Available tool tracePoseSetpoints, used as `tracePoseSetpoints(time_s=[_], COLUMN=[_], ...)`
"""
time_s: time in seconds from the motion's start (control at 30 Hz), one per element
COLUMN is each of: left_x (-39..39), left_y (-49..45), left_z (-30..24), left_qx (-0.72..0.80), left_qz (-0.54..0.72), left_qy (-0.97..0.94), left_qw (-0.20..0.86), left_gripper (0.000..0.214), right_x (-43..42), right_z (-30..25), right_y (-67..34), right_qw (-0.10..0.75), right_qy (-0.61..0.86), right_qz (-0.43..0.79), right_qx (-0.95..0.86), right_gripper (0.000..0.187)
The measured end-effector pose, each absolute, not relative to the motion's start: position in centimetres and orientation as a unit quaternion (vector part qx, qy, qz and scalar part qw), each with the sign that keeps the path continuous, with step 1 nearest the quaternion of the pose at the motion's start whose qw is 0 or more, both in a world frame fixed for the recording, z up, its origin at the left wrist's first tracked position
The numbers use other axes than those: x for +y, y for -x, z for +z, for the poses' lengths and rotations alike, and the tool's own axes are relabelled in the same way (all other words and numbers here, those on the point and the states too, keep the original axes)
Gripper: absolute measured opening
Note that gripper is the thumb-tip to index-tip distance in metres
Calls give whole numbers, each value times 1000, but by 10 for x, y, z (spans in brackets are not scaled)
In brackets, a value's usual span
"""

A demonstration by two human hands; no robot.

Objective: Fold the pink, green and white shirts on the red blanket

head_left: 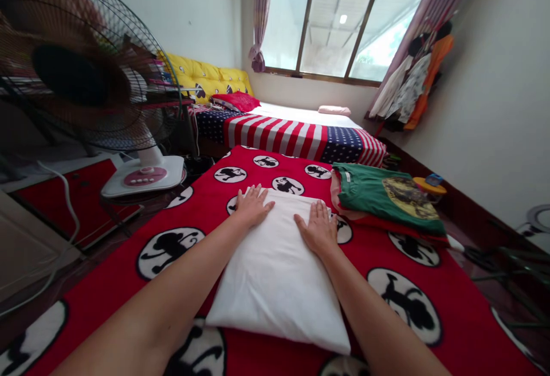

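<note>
A white pillow (275, 273) lies on a red bedspread (378, 284) printed with black-and-white cartoon mouse roundels. My left hand (253, 205) rests flat on the pillow's far left corner, fingers spread. My right hand (315, 228) presses flat on its far right part, also with spread fingers. Neither hand grips anything. Just right of the pillow lies a folded green T-shirt (387, 198) with a printed yellow patch, on top of a red garment (344, 198).
A standing electric fan (141, 175) with a spinning blade stands at the left beside the bed. Beyond lies a second bed with a stars-and-stripes cover (279, 138), a yellow cushion (206, 78) and a red pillow (236, 101). Clothes (408, 86) hang on the right wall.
</note>
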State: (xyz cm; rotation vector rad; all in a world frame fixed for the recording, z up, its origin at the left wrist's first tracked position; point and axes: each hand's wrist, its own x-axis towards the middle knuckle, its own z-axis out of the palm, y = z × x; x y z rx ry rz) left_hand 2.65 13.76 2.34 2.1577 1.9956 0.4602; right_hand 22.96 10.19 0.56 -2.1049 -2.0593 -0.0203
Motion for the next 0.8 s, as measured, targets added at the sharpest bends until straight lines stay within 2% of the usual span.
tracePoseSetpoints(time_s=[0.23, 0.33, 0.47, 0.53, 0.67, 0.8], left_x=[135, 135, 147, 155, 167, 165], left_y=[-1, 9, 9, 6, -1, -10], left_z=[47, 45, 40, 38, 32, 36], left_qx=[709, 725, 727, 728, 730, 730], left_qz=[228, 240, 242, 244, 244, 244], left_qy=[-665, -640, -634, -632, -633, -636], left_qw=[63, 83, 107, 106, 83, 56], left_gripper=[38, 32, 39, 33, 19, 17], right_x=[97, 78, 39, 25, 20, 22], right_z=[25, 39, 38, 31, 24, 24], right_y=[-219, -198, -171, -165, -166, -168], right_qw=[67, 111, 140, 130, 137, 171], right_qy=[715, 632, 435, 385, 371, 363], right_qz=[-38, -74, 25, 77, 113, 140], right_qx=[-695, -763, -889, -910, -911, -905], right_gripper=[75, 69, 63, 61, 60, 60])
